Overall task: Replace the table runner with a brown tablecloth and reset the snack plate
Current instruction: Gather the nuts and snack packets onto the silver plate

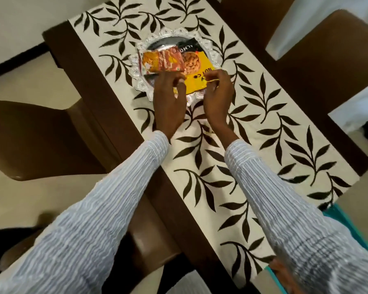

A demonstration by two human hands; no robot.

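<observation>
Runner (253,132), cream with dark leaf sprigs, lies along the middle of a dark wooden table (87,66), with bare wood showing on both long sides. Toward its far end sits one silver plate (142,87) with a lacy scalloped rim, resting wholly on the runner.

Going left to right: one brown chair (30,139) stands at the table's left side, and a second chair seat (151,236) is tucked in nearer the person. On the plate lie two snack packets. The orange packet (162,61) is on the left part of the plate, overlapping the yellow packet (198,75), which shows a picture of almonds and a black end; the yellow one fills the right part of the plate and reaches over its near rim.

Left hand (170,102) is at the plate's near edge, its fingers bent at the meeting of the two packets; I cannot tell whether they grip either one. Right hand (218,98) pinches the near right corner of the yellow packet between thumb and fingertips. Both arms wear white striped sleeves (285,198).

On the right side stand two more brown chairs (331,49). A teal item (344,219) shows by the runner's near right corner.
</observation>
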